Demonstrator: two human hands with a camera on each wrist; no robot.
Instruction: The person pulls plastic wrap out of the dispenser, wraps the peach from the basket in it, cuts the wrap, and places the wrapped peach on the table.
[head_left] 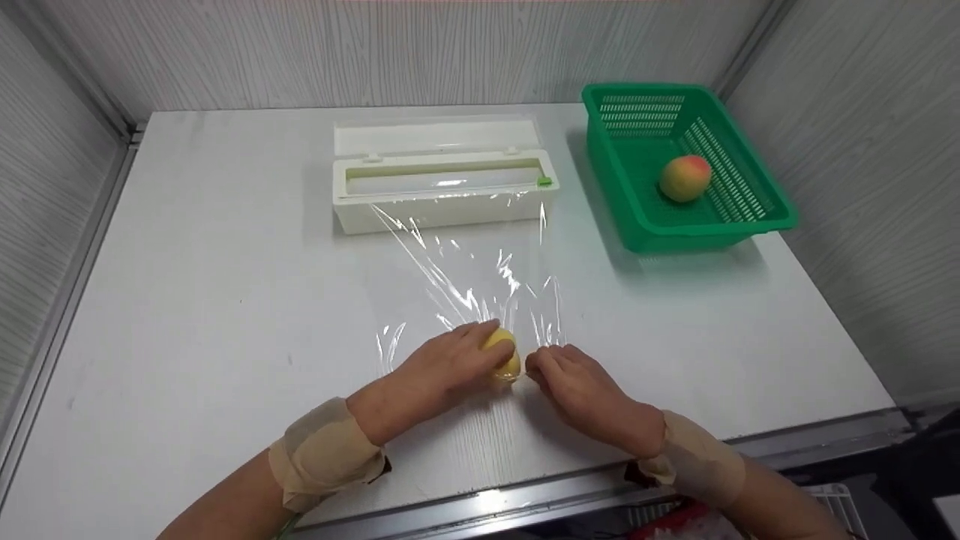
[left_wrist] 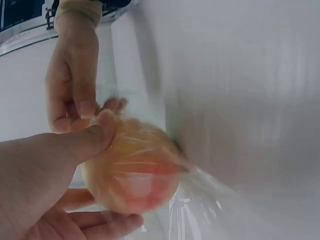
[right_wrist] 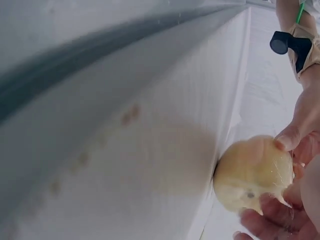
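My left hand (head_left: 446,364) grips a yellow and red peach (head_left: 511,366) near the table's front edge. In the left wrist view its thumb lies on top of the peach (left_wrist: 137,170) and its fingers curl beneath. Clear cling film (head_left: 480,281) covers the fruit and stretches back, creased, to a white dispenser box (head_left: 442,215). Just right of the peach, my right hand (head_left: 581,390) pinches the film with curled fingers. The right wrist view shows those fingers beside the film-covered peach (right_wrist: 250,172).
The dispenser's lid (head_left: 435,137) stands open behind a film roll (head_left: 450,182), with a small green slider (head_left: 544,181) at its right end. A green basket (head_left: 637,240) at the back right holds another peach (head_left: 685,178). Wood-grain panels (head_left: 390,52) enclose the white table (head_left: 202,300).
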